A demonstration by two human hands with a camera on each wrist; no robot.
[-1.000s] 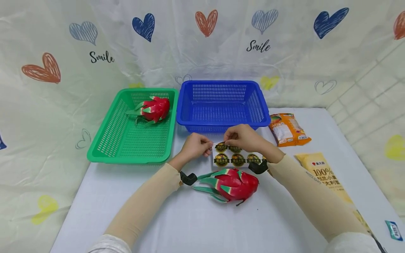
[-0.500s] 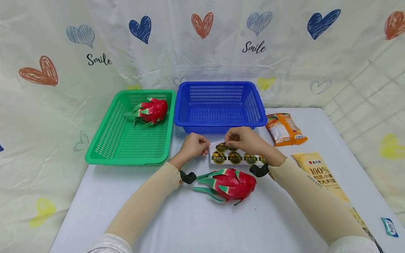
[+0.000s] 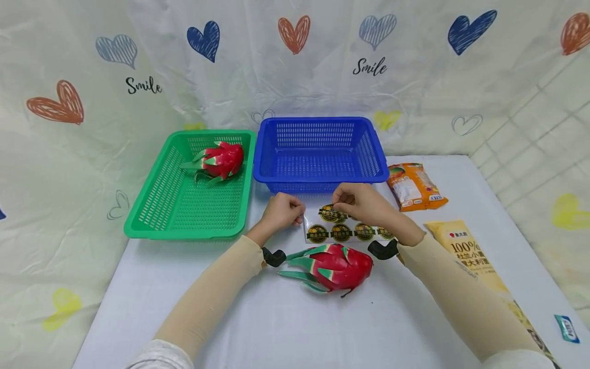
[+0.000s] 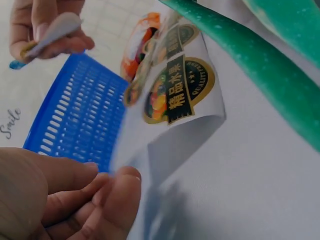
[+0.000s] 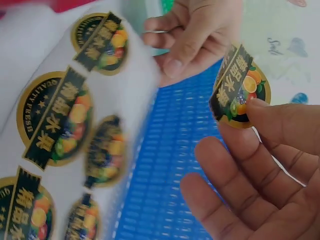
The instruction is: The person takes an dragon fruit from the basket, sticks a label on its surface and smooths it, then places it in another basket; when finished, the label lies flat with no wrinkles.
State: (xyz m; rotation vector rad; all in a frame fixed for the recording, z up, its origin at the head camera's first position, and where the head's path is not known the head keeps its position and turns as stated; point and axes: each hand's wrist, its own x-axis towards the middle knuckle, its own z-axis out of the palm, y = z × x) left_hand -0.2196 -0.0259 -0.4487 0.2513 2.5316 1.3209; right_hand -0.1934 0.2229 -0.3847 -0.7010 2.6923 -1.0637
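Observation:
My left hand [image 3: 282,211] pinches the upper left corner of a white sticker sheet [image 5: 135,55] between thumb and forefinger. Round black-and-gold fruit labels cover the sheet, which lifts and curves in the left wrist view. In my right hand [image 3: 361,204] a single peeled sticker [image 5: 242,90] is pinched between thumb and forefinger, off the sheet, its printed face showing in the right wrist view and its pale back [image 4: 57,32] in the left wrist view. Just in front of the sheet, a red dragon fruit [image 3: 345,269] with green leaf tips lies on its side on the white table.
Behind the hands stands a blue basket [image 3: 321,180]. To its left, a green basket [image 3: 184,234] contains another dragon fruit [image 3: 226,160]. An orange packet [image 3: 415,187], a long yellow bag [image 3: 465,251] and a small teal packet [image 3: 566,328] lie along the right side.
My right hand has drawn slightly up and right, and the sticker has come away from the sheet in its fingers. The left hand keeps its grip on the corner.

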